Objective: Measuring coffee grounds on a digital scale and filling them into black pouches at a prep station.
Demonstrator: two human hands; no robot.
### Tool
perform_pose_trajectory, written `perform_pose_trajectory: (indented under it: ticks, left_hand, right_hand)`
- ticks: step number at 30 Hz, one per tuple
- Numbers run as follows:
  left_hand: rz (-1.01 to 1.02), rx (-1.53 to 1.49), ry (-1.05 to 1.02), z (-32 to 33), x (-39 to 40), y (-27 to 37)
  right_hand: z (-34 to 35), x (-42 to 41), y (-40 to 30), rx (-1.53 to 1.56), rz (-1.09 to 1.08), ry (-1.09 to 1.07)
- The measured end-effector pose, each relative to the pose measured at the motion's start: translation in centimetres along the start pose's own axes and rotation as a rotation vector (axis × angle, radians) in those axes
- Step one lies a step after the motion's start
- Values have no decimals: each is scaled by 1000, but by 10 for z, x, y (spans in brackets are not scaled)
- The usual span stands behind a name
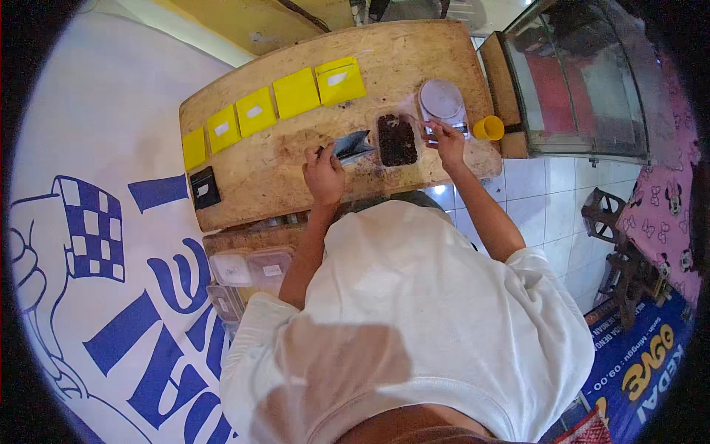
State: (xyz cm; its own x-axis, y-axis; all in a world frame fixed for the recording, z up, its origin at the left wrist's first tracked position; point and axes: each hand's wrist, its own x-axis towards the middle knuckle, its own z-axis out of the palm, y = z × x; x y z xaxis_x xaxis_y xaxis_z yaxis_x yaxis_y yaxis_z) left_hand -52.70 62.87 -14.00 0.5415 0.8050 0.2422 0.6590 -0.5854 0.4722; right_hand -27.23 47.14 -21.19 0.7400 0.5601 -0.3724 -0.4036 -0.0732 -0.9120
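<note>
My left hand (323, 176) grips a dark pouch (350, 146) lying on its side, its open mouth facing right. Just beyond that mouth is a clear plastic container (397, 140) filled with dark brown granules or beans. My right hand (445, 145) holds a thin utensil, perhaps a spoon (413, 120), whose tip reaches the container's upper right part. Behind my right hand stands a white kitchen scale (441, 100) with a round plate. Several yellow pouches (297, 93) lie in a slanting row across the table, some with white labels. A black pouch (204, 187) rests at the left edge.
A yellow cup (488, 128) stands at the right edge of the wooden table (438, 53), beside a glass display case (577, 83). Lidded plastic containers (270, 267) sit on a lower surface to my left. Plastic stools (602, 213) stand on the tiled floor at right.
</note>
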Motion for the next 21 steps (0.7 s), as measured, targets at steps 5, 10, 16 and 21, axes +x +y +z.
perform_pose_trajectory:
  ticks: [5, 10, 16, 21]
  left_hand:
    - [31, 50, 30, 6, -4, -7]
    - [-35, 8, -30, 2, -5, -4]
    - [13, 8, -65, 11, -3, -4]
    - [9, 10, -76, 9, 3, 12]
  right_hand:
    - [-17, -18, 34, -113, 90, -67]
    - [-20, -47, 46, 95, 322, 14]
    - [-19, -36, 35, 252, 521, 83]
    - [-28, -35, 18, 193, 452, 16]
